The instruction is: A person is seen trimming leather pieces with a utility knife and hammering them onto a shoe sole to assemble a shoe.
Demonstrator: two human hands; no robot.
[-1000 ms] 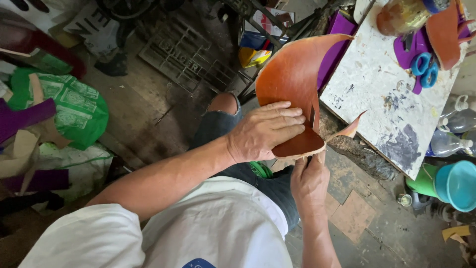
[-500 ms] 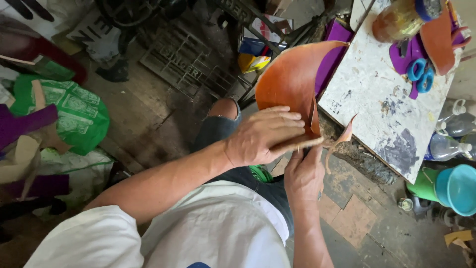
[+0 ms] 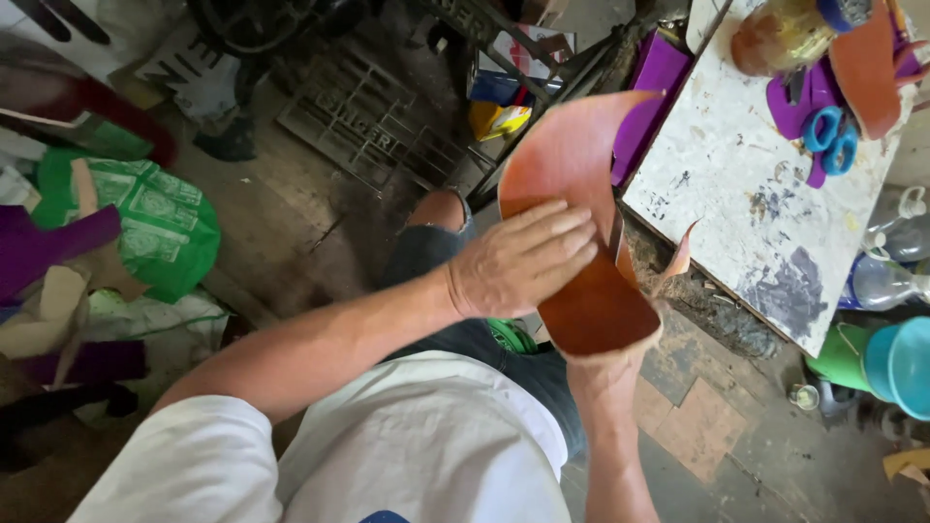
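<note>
The left hand lies flat with fingers spread on the brown leather piece in the middle of the frame, pressing it steady, while the right hand holds it from underneath, mostly hidden.

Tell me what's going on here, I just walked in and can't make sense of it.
A seated person holds a curved orange-brown leather piece over their lap. The left hand presses flat on top of it; the right hand supports it from underneath, mostly hidden. Beside them a paint-stained white table carries blue-handled scissors, purple cut-outs and a jar.
</note>
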